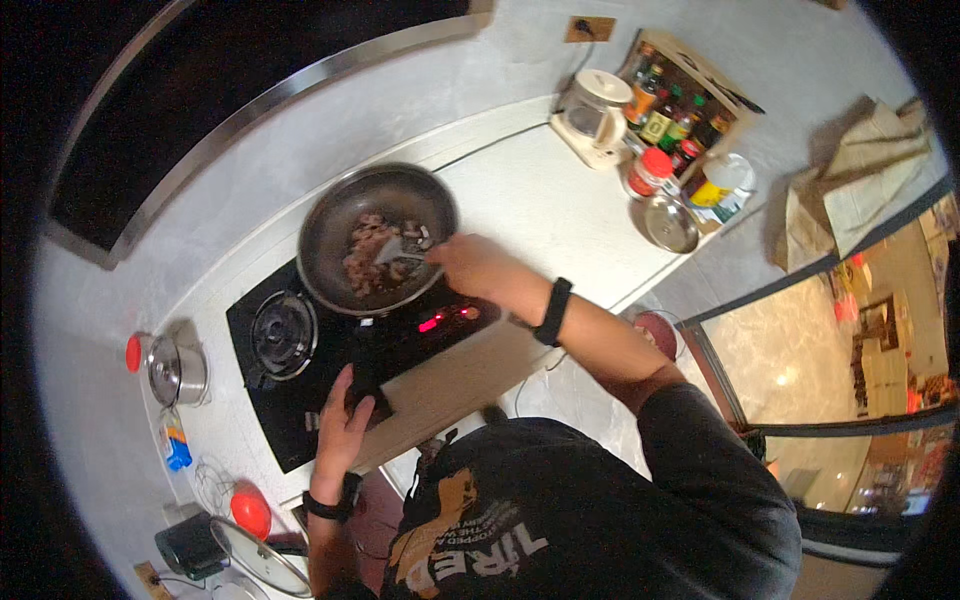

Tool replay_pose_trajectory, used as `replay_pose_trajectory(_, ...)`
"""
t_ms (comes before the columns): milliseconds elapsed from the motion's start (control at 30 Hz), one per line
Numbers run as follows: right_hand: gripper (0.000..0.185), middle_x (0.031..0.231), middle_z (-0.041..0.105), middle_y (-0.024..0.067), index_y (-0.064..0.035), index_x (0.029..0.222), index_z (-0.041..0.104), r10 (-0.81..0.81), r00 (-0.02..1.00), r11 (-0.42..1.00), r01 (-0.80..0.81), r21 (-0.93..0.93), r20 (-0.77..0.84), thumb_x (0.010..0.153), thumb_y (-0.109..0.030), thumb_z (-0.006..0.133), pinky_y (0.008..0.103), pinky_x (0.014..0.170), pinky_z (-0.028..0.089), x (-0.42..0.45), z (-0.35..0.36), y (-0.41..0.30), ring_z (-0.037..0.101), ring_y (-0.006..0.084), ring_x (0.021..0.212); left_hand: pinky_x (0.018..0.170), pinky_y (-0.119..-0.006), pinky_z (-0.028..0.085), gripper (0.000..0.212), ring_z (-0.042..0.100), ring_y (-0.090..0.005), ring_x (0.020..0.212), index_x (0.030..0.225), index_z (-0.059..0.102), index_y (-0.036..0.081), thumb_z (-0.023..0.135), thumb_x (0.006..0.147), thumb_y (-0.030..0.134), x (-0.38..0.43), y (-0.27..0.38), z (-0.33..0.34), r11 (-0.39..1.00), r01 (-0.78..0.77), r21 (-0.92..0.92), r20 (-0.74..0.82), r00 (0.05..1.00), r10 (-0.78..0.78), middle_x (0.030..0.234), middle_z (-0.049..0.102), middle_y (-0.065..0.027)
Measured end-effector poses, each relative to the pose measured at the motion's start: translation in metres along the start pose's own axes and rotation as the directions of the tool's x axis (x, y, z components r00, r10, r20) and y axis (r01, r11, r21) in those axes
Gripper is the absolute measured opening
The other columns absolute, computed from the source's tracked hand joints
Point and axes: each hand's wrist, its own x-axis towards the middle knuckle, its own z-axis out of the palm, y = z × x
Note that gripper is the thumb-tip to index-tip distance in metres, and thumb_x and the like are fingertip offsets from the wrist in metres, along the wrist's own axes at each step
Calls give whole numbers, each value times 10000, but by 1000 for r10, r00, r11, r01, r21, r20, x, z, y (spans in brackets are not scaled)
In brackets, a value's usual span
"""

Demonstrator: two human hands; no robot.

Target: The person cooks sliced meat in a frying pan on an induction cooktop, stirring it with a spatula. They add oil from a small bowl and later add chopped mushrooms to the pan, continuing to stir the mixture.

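A dark frying pan [330,225] stands on the right part of the black stovetop [262,427]. Small pieces of browned meat [366,251] lie in it. My right hand [469,262], over the pan's right rim, is closed on a spatula [391,251] whose pale blade rests among the meat. Below the pan, near the stovetop's front edge, my left hand [343,420] has its thumb and fingers apart; the pan's dark handle runs close to it, and I see no grip on it. Red lights glow on the stove's control panel [442,319].
An unused burner [283,335] lies left of the pan. Along the left wall stand a lidded metal pot [176,371], a red bowl [250,511] and a glass lid [259,555]. At the upper right are a coffee maker [600,112], bottles in a rack [694,67], and a red-lidded jar [651,172].
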Motion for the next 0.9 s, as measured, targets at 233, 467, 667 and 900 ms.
replay_pose_trajectory(233, 205, 790, 616, 218, -7, 966, 590, 115, 991, 991, -119, -64, -63, 832, -73, 450, 434, 612, 513, -14, 38, 22, 632, 341, 721, 758, -213, 439, 527, 538, -106, 882, 1337, 380, 56, 558, 842, 16, 6, 16, 39, 795, 283, -536, 61, 953, -298, 1008, 559, -47)
replay_pose_trajectory(467, 479, 975, 590, 217, -95, 1295, 424, 118, 982, 987, -99, 126, -150, 835, -188, 520, 449, 716, 503, -36, 77, 20, 599, 362, 862, 658, -216, 459, 497, 589, -113, 816, 1331, 379, 78, 523, 861, 10, 2, -1, 46, 808, 169, -564, -20, 976, -218, 999, 548, -40)
replay_pose_trajectory(667, 360, 1031, 612, 189, -104, 1217, 552, 432, 871, 871, -335, 360, -234, 867, -186, 563, 357, 674, 501, -98, 17, 24, 626, 275, 721, 632, -211, 445, 512, 552, -90, 764, 1346, 351, 62, 537, 871, 25, -2, -11, 48, 761, 163, -628, 10, 979, -201, 990, 549, -34)
replay_pose_trajectory(900, 338, 885, 637, 193, -74, 1141, 591, 743, 661, 649, -676, 350, -102, 813, -156, 600, 367, 674, 495, -234, 51, 28, 625, 304, 733, 626, -248, 451, 542, 520, -95, 707, 1346, 350, 49, 573, 852, 68, -5, -15, 38, 853, 129, -506, 8, 989, -144, 908, 565, -53)
